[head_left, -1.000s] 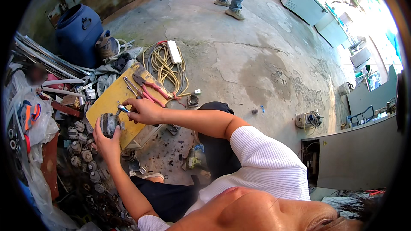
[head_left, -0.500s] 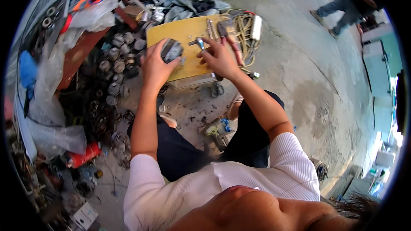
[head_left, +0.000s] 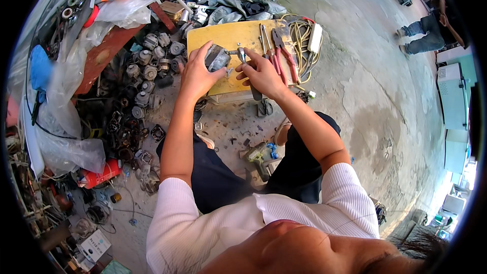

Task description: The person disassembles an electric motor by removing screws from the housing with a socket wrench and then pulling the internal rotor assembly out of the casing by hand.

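Note:
My left hand [head_left: 199, 71] grips a grey metal motor body [head_left: 217, 60] on a worn yellow board [head_left: 210, 33] atop a low stand. My right hand [head_left: 259, 75] is closed on a ratchet wrench [head_left: 242, 56] with a chrome head and dark handle, whose socket end lies beside the motor body's right side; whether they touch I cannot tell. Right of the wrench lie slim metal tools [head_left: 265, 40], pliers [head_left: 284, 50] with red handles, and other red-handled tools.
Scrap motor parts [head_left: 149, 71] pile at the left beside plastic bags [head_left: 66, 152]. A coiled cable [head_left: 307, 58] with a white power strip [head_left: 314, 38] lies right of the board, a green drill [head_left: 253, 157] between my feet. Another person [head_left: 426, 35] stands upper right; white cabinets [head_left: 451, 96] line the right.
The view has swung, so the board appears higher and further right than a second ago. Both hands keep their grips. The wrench handle now points more toward me. The other person appears further right.

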Demonstrator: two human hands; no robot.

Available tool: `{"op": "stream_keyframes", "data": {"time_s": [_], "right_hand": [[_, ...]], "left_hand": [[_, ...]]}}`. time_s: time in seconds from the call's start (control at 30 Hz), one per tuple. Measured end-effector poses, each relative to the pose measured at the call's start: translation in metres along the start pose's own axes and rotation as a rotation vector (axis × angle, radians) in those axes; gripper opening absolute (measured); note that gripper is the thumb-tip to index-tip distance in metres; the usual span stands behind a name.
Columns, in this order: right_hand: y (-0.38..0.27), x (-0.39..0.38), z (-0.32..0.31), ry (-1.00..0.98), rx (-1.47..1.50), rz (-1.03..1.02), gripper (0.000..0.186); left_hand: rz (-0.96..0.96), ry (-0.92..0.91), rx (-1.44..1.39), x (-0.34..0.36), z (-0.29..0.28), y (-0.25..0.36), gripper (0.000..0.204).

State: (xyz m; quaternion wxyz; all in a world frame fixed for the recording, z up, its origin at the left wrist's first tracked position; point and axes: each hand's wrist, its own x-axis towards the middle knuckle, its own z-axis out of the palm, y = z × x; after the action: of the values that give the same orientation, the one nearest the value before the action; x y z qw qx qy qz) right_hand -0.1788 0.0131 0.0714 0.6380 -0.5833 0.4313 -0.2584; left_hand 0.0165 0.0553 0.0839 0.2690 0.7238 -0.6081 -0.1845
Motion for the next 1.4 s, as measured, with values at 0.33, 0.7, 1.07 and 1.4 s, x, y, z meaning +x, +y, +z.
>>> {"op": "stream_keyframes", "data": {"time_s": [0.33, 0.7, 1.07, 1.4], "right_hand": [[-0.008, -0.006, 0.012, -0.074, 0.066, -0.051, 0.064], [-0.019, -0.013, 0.016, -0.078, 0.276, -0.012, 0.076], [-0.02, -0.008, 0.002, -0.173, 0.759, 0.208, 0.038], [-0.022, -0.016, 0.014, -0.128, 0.55, 0.089, 0.044]], "left_hand": [[0.009, -0.001, 0.031, 0.0, 0.0, 0.001, 0.078], [0.026, 0.045, 0.028, -0.001, 0.0, -0.001, 0.078], [0.019, 0.008, 0.021, -0.003, 0.001, -0.006, 0.081], [0.007, 0.004, 0.01, -0.003, 0.001, -0.005, 0.082]]}}
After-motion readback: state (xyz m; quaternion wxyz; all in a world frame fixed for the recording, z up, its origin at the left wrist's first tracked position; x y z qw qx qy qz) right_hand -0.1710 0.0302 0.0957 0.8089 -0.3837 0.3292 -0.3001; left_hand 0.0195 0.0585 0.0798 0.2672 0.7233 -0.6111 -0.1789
